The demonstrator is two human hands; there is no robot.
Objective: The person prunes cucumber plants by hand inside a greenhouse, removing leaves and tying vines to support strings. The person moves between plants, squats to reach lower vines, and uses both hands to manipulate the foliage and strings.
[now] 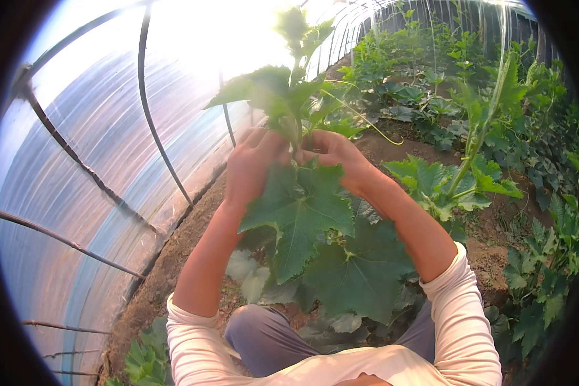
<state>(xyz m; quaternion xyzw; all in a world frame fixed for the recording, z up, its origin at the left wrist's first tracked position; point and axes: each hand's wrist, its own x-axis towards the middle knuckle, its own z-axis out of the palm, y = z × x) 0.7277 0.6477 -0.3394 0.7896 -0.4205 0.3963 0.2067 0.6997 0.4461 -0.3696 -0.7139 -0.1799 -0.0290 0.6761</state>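
Note:
Both hands are raised to the upright stem (297, 120) of a leafy vine plant, just above a large lobed leaf (301, 210). My left hand (255, 161) is on the stem's left side, its fingertips hidden among leaves and glare. On the other side, my right hand (332, 153) has thumb and fingers bent together at the stem; whether it pinches the stem or something thin beside it is unclear. A second broad leaf (359, 270) hangs below, over my lap. A thin curled tendril (379, 129) extends right from the plant.
At left, a clear plastic greenhouse sheet (111, 140) curves over dark ribs (149, 103). Another vine (473, 144) climbs a string at right. More leafy plants (415, 91) grow behind it, in brown soil (395, 149). Low leaves (147, 357) lie at the lower left.

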